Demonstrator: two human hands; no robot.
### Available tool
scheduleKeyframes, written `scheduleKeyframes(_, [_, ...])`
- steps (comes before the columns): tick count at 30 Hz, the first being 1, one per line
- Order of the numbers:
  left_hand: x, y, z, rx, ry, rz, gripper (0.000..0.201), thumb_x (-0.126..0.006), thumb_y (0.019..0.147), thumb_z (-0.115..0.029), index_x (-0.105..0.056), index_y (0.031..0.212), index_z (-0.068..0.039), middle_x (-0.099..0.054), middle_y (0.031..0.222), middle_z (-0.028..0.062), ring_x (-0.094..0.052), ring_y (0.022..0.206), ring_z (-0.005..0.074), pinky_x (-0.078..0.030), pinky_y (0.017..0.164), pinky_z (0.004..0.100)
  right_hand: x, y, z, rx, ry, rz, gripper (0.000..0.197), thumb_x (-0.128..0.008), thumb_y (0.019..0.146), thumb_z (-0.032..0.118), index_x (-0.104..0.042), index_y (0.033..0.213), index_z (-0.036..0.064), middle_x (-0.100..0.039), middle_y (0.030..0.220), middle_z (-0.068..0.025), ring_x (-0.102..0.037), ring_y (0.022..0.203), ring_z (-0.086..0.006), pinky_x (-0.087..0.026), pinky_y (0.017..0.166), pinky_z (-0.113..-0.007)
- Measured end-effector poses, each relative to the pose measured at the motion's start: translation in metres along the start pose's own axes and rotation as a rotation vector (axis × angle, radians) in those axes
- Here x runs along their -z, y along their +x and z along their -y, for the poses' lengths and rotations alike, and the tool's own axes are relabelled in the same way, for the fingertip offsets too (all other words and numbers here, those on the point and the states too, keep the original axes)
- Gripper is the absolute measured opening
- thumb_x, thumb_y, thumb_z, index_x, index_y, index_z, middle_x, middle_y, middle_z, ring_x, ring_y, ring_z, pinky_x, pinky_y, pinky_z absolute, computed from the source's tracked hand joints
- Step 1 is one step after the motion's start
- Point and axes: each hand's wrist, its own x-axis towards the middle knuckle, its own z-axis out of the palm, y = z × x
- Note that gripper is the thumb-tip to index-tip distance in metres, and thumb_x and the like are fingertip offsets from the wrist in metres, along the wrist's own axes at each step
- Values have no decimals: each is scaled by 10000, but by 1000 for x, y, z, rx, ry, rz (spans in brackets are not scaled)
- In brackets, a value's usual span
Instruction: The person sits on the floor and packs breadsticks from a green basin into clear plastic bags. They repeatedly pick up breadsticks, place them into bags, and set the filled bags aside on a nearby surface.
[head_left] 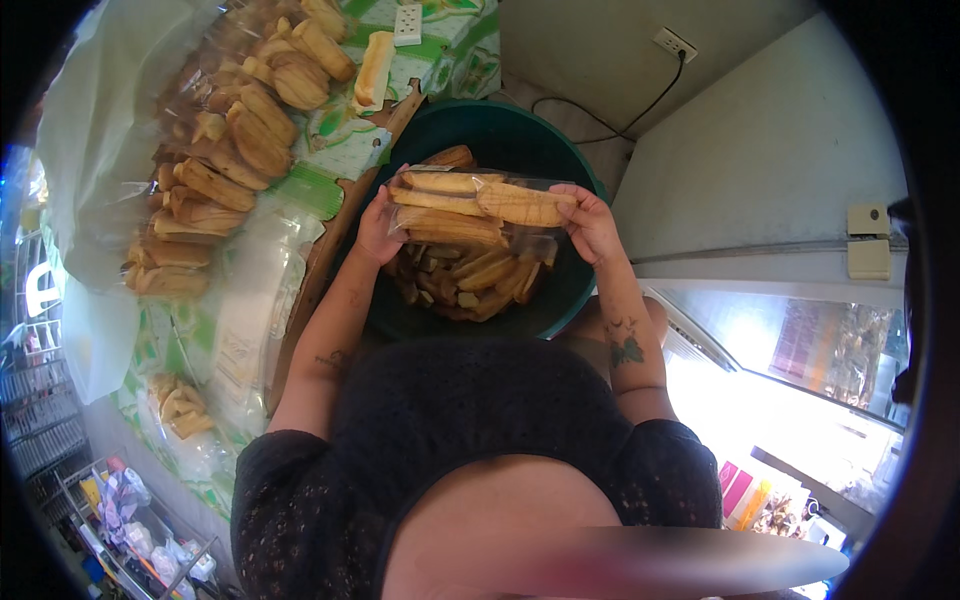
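Between my two hands is a clear plastic bag (pixel 445 202) of long, flat golden-brown pieces that look like fried banana slices. My left hand (pixel 380 226) is closed on the bag's left end. At the other end, the fingers of my right hand (pixel 592 222) pinch the plastic beside a single long slice (pixel 525 204); whether that slice is fully inside the bag is unclear. Directly beneath is a deep green tub (pixel 560 142), with loose slices (pixel 490 280) heaped in it. The bag hides part of that heap.
On my left, a table with green-and-white cloth (pixel 345 130) carries rows of filled bags (pixel 255 135), flat clear bags (pixel 255 300) and a small bag of pieces (pixel 182 408). A power strip (pixel 408 25) lies at the back. A grey cabinet (pixel 740 170) stands right.
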Motion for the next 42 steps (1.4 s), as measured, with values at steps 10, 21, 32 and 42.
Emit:
scheduleKeyframes(10, [-32,-3,-21,-219,447,-180,590,-351,947,-441,-240,1408,-89,-344,1383,102,-327,1274,215,-266,1045,340,-12,-11,9,-111,57,249,254,-596,821,32,-578,1073,-2,-597,1050,-77,-565,937,-158,-430,875,-285])
scheduleKeyframes(21, [-40,2,-3,177,227,-86,583,-428,920,-413,-298,1367,-63,-366,1369,123,-366,1254,277,-311,1025,414,-53,14,19,-258,-522,240,141,-594,829,123,-499,909,57,-546,787,-38,-559,714,-112,-466,611,-203])
scheduleKeyframes(32, [27,2,48,630,-527,-32,673,-362,885,-549,-316,1350,-64,-345,1377,168,-350,1247,374,-316,1007,533,-115,12,85,511,-1552,337,122,-643,757,174,-615,785,58,-632,770,-72,-615,733,-229,-473,651,-316])
scheduleKeyframes(42, [3,-15,36,525,516,-254,1065,-502,721,-712,16,1430,-111,-22,1490,128,-69,1356,365,-239,977,633,-112,31,60,929,-1853,255,119,-594,654,118,-597,771,142,-570,676,-23,-592,673,-221,-466,577,-359])
